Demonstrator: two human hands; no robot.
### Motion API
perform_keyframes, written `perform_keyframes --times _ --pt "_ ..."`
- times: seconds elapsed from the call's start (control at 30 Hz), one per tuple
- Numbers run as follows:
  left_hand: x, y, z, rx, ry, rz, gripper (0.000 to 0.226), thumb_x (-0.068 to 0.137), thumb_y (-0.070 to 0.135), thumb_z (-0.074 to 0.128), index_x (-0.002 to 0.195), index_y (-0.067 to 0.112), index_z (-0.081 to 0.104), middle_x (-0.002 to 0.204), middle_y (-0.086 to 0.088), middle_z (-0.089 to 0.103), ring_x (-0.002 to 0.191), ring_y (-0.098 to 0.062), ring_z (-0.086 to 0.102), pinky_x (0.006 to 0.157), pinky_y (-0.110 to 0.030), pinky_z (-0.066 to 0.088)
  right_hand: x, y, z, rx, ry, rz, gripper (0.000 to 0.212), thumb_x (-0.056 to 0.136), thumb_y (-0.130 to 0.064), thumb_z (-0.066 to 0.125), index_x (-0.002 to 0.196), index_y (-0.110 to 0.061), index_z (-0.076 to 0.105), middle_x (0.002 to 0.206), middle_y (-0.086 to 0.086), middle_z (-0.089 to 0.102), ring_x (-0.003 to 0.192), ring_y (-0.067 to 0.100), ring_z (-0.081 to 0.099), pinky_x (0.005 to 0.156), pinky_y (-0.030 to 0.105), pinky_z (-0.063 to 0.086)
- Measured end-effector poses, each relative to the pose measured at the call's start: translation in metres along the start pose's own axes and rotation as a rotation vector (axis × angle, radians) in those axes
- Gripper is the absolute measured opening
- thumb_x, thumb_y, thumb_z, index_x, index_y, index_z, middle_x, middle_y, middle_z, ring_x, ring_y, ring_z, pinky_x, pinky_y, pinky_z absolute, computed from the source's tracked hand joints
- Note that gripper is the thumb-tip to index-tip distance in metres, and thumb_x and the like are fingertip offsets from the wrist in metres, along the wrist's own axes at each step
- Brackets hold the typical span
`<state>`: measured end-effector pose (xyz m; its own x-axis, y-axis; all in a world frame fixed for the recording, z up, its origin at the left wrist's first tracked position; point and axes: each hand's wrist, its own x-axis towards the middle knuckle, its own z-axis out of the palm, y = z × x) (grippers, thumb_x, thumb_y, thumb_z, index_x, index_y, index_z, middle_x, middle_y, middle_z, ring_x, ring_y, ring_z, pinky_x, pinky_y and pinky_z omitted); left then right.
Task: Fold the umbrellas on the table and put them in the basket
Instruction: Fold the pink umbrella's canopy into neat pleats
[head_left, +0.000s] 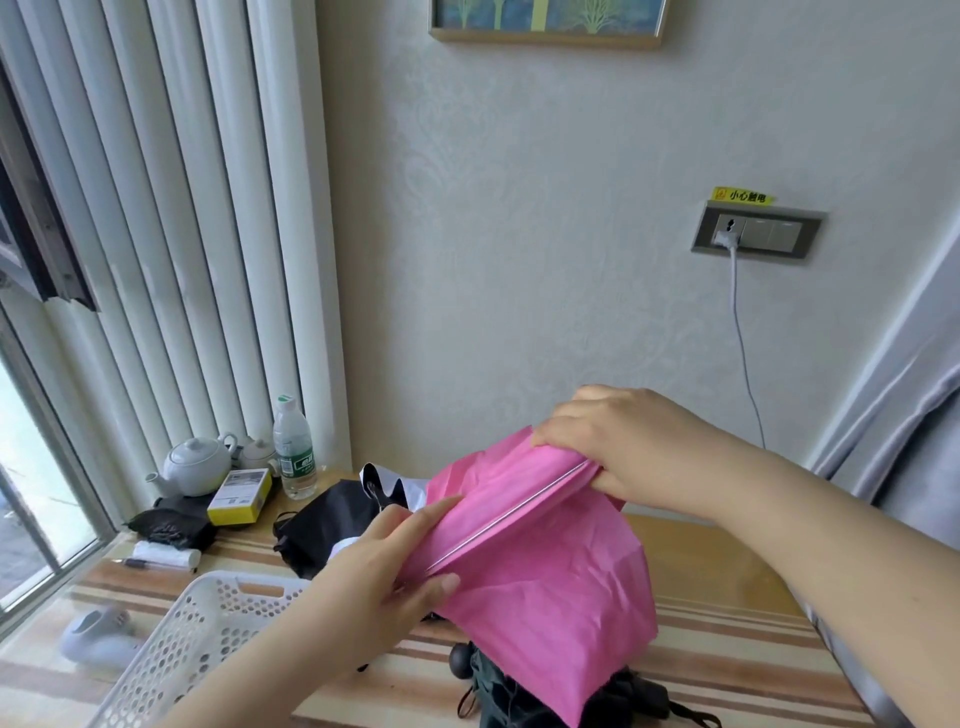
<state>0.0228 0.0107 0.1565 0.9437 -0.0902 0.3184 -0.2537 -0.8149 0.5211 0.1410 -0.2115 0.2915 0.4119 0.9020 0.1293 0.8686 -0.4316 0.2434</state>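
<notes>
Ahead, my striped wooden table meets a pale wall; both hands, left and right, pinch the pink fabric umbrella above a white perforated plastic basket and black umbrellas.

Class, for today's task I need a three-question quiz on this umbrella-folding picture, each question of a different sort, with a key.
1. True or false: both hands grip the pink umbrella.
2. Multiple choice: the white basket lies at the (A) lower left, (B) upper right, (C) far wall.
3. Fill in: behind the left hand lies a ____ umbrella on the table.

Key: 1 true, the right hand holds the upper end; 2 A; 3 black.
</notes>
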Motion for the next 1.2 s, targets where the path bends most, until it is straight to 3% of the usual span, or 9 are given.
perform_keyframes --times 0.1,0.27,0.4,0.5,0.6,0.67,0.77,1.03,1.2 --pt "0.000 0.003 0.004 -0.058 0.059 0.033 0.064 0.073 0.074 0.034 0.126 0.077 -0.002 0.108 0.030 0.039 0.080 -0.004 0.053 0.076 -0.018 0.045 -0.001 0.002 0.001 0.029 -0.033 0.026 0.042 0.083 -0.010 0.055 0.120 -0.029 0.059 0.108 -0.010 0.061 0.104 0.016 0.051 0.081 0.037 0.048" --pt "0.004 0.012 0.003 -0.026 0.028 0.049 0.066 0.060 0.096 0.011 0.122 0.080 -0.006 0.114 0.036 0.040 0.084 -0.004 0.057 0.075 -0.015 0.045 -0.006 0.006 0.002 0.046 -0.050 0.050 0.040 0.084 -0.012 0.057 0.118 -0.032 0.059 0.106 -0.013 0.060 0.103 0.012 0.050 0.083 0.035 0.047" --pt "0.004 0.008 0.006 -0.059 0.111 0.107 0.054 0.072 0.088 0.026 0.125 0.078 0.018 0.106 0.041 0.053 0.089 0.001 0.061 0.076 -0.014 0.047 -0.011 0.007 0.006 0.086 -0.041 0.062 0.037 0.083 -0.018 0.061 0.115 -0.036 0.059 0.105 -0.016 0.060 0.104 0.009 0.049 0.083 0.033 0.047" --pt "0.000 0.007 0.002 -0.051 0.169 0.093 0.051 0.079 0.065 0.047 0.127 0.071 0.031 0.101 0.031 0.062 0.076 -0.003 0.065 0.065 -0.018 0.050 -0.014 0.012 0.003 0.159 -0.083 0.066 0.063 0.075 -0.036 0.076 0.132 -0.045 0.049 0.125 -0.023 0.052 0.120 -0.002 0.039 0.104 0.024 0.034" --pt "-0.006 0.007 -0.005 -0.092 0.214 0.048 0.053 0.075 0.070 0.049 0.126 0.069 0.035 0.091 0.035 0.063 0.064 0.016 0.054 0.059 -0.009 0.048 -0.028 0.019 -0.011 0.437 -0.056 0.221 0.088 0.063 -0.065 0.073 0.132 -0.066 0.018 0.137 -0.040 0.023 0.129 -0.015 0.019 0.112 0.017 0.015" --pt "-0.011 0.005 -0.008 -0.152 0.250 0.025 0.055 0.070 0.075 0.051 0.123 0.070 0.038 0.089 0.040 0.062 0.061 0.023 0.046 0.060 -0.003 0.044 -0.039 0.022 -0.014 0.671 0.154 0.324 0.075 0.059 -0.079 0.064 0.125 -0.063 0.032 0.125 -0.043 0.039 0.123 -0.014 0.037 0.106 0.019 0.033" --pt "-0.016 -0.001 -0.011 -0.223 0.309 -0.013 0.056 0.063 0.062 0.059 0.116 0.072 0.043 0.095 0.038 0.063 0.070 0.016 0.053 0.069 -0.004 0.044 -0.049 0.018 -0.016 0.813 0.359 0.429 0.051 0.066 -0.072 0.061 0.107 -0.042 0.055 0.099 -0.023 0.059 0.096 0.002 0.059 0.085 0.028 0.051" --pt "-0.023 0.005 -0.022 -0.276 0.384 0.022 0.056 0.062 0.082 0.057 0.116 0.069 0.048 0.115 0.043 0.055 0.107 0.025 0.047 0.087 0.002 0.036 -0.043 -0.014 -0.030 0.949 0.290 0.383 0.035 0.068 -0.055 0.066 0.082 -0.023 0.071 0.081 -0.009 0.071 0.077 0.006 0.064 0.079 0.029 0.052" --pt "-0.024 0.008 -0.024 -0.287 0.417 0.003 0.059 0.057 0.055 0.065 0.111 0.072 0.048 0.100 0.043 0.060 0.090 0.027 0.048 0.080 0.003 0.038 -0.034 -0.029 -0.038 0.877 0.408 0.410 0.038 0.060 -0.061 0.067 0.077 -0.026 0.066 0.072 -0.017 0.056 0.062 -0.001 0.049 0.061 0.011 0.040"
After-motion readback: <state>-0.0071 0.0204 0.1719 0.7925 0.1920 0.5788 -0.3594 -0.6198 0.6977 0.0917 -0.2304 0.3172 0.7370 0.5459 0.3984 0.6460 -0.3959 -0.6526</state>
